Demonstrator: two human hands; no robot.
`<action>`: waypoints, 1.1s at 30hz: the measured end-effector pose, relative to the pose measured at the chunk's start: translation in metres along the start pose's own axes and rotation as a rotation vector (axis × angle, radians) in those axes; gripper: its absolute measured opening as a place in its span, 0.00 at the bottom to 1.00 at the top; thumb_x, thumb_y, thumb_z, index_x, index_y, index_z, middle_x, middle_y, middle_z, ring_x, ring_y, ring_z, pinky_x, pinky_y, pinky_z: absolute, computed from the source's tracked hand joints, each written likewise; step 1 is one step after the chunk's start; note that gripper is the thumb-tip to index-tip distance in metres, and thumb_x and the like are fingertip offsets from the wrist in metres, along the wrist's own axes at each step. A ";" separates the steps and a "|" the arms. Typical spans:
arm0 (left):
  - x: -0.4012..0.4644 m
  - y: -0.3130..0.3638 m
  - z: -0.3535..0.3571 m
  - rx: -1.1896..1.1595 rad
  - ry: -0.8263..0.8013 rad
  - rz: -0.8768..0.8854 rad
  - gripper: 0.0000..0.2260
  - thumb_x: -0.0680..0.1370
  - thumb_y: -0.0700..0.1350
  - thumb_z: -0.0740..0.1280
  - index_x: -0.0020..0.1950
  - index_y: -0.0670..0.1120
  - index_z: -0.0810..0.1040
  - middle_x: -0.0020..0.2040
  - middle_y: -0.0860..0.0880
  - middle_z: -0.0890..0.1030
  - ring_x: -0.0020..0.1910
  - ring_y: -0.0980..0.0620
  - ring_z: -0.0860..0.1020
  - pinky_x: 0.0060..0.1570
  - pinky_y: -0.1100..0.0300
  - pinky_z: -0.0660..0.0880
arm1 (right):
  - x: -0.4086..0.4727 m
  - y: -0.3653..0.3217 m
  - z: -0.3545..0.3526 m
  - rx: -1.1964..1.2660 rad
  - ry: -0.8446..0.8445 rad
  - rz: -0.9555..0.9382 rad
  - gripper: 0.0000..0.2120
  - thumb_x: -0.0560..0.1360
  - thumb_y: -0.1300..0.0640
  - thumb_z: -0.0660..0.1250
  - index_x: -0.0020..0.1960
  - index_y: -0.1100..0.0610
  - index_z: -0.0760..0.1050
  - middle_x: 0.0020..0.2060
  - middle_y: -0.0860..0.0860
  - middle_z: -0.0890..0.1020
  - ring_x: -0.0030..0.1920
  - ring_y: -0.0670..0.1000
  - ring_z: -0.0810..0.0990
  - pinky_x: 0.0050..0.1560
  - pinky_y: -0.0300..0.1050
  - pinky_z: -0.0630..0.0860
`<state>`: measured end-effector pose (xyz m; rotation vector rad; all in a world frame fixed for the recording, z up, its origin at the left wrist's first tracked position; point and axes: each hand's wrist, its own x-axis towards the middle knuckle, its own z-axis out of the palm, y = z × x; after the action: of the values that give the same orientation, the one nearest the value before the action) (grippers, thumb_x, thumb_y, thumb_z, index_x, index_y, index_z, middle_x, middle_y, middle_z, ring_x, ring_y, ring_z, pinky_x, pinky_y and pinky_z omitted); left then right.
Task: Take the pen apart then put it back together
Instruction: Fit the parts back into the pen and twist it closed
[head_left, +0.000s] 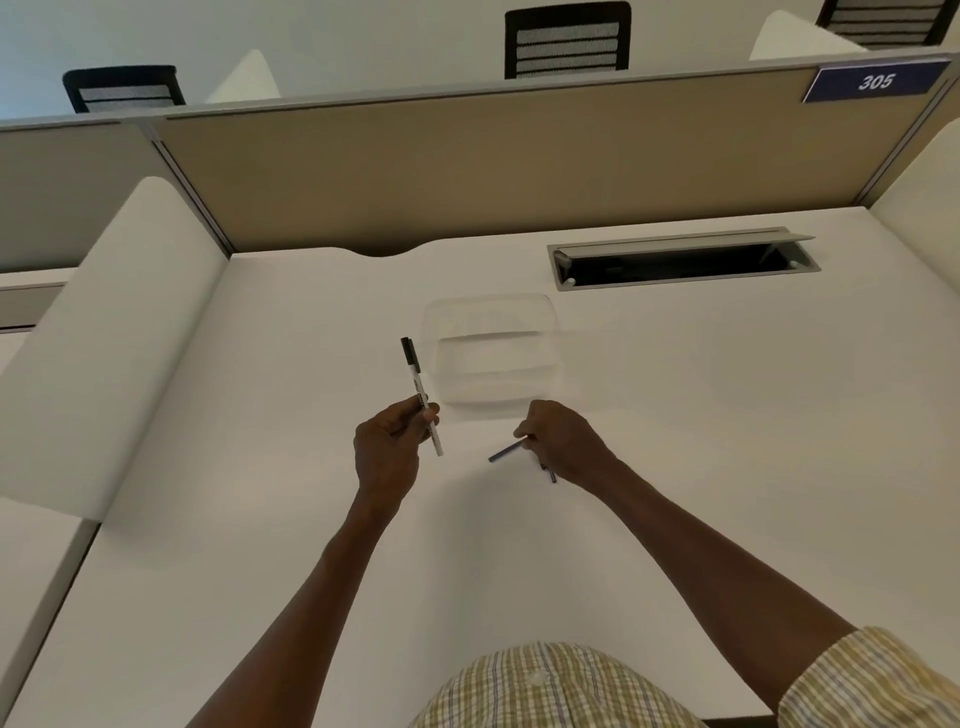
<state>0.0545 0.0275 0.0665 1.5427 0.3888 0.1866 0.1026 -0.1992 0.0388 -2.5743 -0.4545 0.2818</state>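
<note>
The left hand (387, 441) grips a white pen (422, 397) near its lower end; the barrel runs up beyond the fingers, tilted slightly left, with the black cap (407, 349) at the top. A short length projects below the thumb. The right hand (563, 441) is curled, knuckles up, on the white desk (260, 519) and holds a thin dark pen part (506, 452) that extends left of its fingertips. A second dark piece (551, 474) shows just below the palm. A clear plastic container (493, 358) sits just beyond both hands' fingers.
</note>
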 end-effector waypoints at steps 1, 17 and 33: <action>0.001 0.000 -0.001 0.001 0.002 0.000 0.06 0.75 0.40 0.73 0.52 0.46 0.85 0.45 0.46 0.87 0.47 0.49 0.85 0.53 0.52 0.81 | 0.001 0.001 0.003 -0.021 -0.004 0.005 0.03 0.75 0.62 0.65 0.44 0.57 0.77 0.44 0.51 0.78 0.43 0.51 0.76 0.41 0.42 0.68; 0.005 0.005 0.006 -0.020 0.010 -0.003 0.07 0.77 0.39 0.71 0.49 0.50 0.84 0.45 0.47 0.87 0.47 0.51 0.85 0.52 0.54 0.81 | 0.008 0.007 0.020 -0.291 0.007 -0.192 0.07 0.76 0.62 0.61 0.44 0.60 0.78 0.43 0.54 0.75 0.47 0.54 0.74 0.40 0.51 0.74; 0.009 0.015 0.006 -0.056 0.040 0.037 0.10 0.77 0.37 0.70 0.47 0.53 0.85 0.44 0.50 0.87 0.47 0.51 0.85 0.50 0.57 0.82 | 0.014 -0.027 -0.013 -0.115 0.391 -0.324 0.02 0.75 0.63 0.68 0.45 0.59 0.80 0.41 0.52 0.77 0.43 0.53 0.76 0.32 0.47 0.75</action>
<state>0.0666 0.0257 0.0802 1.4938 0.3834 0.2553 0.1118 -0.1782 0.0621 -2.5261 -0.7401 -0.3637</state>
